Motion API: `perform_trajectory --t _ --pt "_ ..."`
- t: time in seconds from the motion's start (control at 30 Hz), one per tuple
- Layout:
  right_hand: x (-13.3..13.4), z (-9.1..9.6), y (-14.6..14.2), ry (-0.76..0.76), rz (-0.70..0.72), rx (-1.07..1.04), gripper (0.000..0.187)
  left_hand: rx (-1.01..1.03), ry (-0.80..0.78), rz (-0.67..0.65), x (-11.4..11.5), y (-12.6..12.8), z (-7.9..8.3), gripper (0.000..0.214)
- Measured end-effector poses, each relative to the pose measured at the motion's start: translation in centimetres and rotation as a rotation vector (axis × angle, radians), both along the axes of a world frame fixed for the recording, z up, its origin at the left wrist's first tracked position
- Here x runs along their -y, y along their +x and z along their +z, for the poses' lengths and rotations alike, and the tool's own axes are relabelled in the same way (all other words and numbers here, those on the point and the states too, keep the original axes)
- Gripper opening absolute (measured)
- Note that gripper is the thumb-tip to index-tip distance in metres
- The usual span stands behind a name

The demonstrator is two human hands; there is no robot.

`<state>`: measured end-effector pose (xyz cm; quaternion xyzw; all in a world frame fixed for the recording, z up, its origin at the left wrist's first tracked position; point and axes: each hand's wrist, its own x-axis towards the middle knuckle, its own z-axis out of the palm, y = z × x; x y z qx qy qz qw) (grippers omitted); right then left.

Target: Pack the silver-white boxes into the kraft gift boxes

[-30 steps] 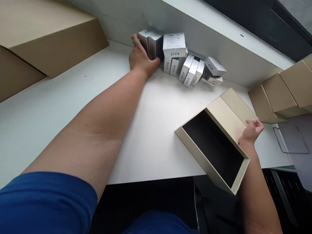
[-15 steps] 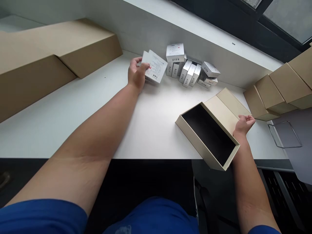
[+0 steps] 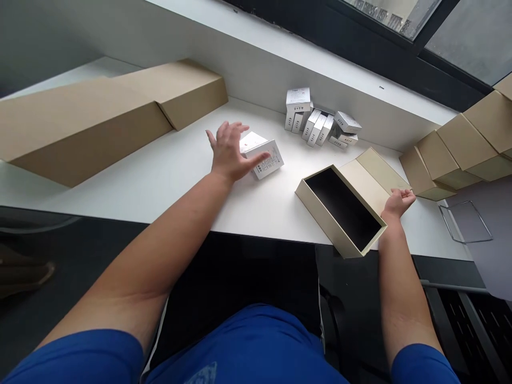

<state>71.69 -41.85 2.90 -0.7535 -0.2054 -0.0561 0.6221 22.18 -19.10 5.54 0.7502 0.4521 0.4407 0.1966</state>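
My left hand (image 3: 229,151) is open with fingers spread, resting over two small white boxes (image 3: 264,157) that lie flat on the white table (image 3: 160,170). My right hand (image 3: 398,204) lies palm up, fingers loosely apart, against the flap of an open beige gift box (image 3: 340,210) with a dark inside, which hangs partly over the table's front edge. A cluster of several small silver-white boxes (image 3: 316,124) stands against the back ledge.
Long brown cartons (image 3: 100,117) lie across the left of the table. Closed beige boxes (image 3: 460,149) are stacked at the right. A clear plastic tray (image 3: 466,221) sits on a grey surface at the right edge.
My left hand carried two small boxes from the back cluster toward me, laid them on the table and opened its fingers. My right hand stayed at the gift box flap.
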Motion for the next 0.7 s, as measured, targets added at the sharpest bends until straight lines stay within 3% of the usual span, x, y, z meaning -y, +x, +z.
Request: perform_trajectory --t 0.1,0.27,0.43,0.57,0.7 --pt "-0.2 0.1 -0.3 0.028 -0.084 -0.029 0.035 -0.175 -0.015 -0.096 1.2 0.4 0.6 0.106" --pt "-0.4 0.3 -0.3 0.015 -0.114 -0.055 0.036 -0.269 -0.031 -0.178 2.6 0.2 1.4 0.072" --pt "-0.3 0.7 -0.4 0.001 -0.117 -0.066 0.036 -0.241 -0.048 -0.314 3.1 0.1 2.1 0.066" --pt "-0.3 0.9 -0.8 0.003 -0.104 -0.072 0.035 -0.154 0.032 -0.417 3.5 0.7 2.0 0.057" --pt "-0.2 1.2 -1.1 0.012 -0.096 -0.075 0.034 0.013 0.107 -0.369 4.1 1.1 2.3 0.039"
